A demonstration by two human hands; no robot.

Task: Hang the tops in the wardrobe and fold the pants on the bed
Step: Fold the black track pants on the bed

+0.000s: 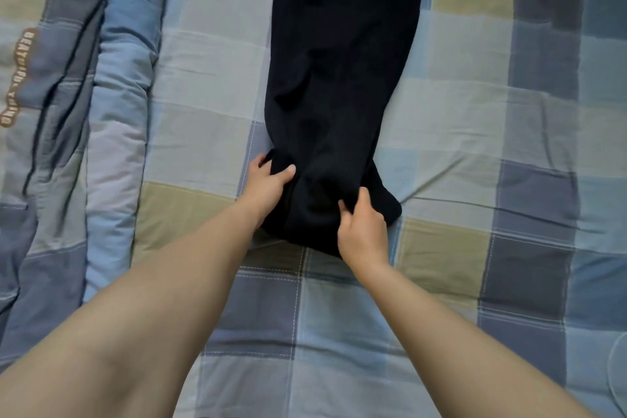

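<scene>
Rumpled quilt (68,112) lies left of the pants (339,78), well apart.

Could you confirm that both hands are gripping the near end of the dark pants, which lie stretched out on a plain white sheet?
Not quite: the sheet is not plain white. The head view shows a checked sheet in blue, grey and olive squares. The rest holds: the left hand and right hand both grip the near end of the dark pants, which lie stretched out.
</scene>
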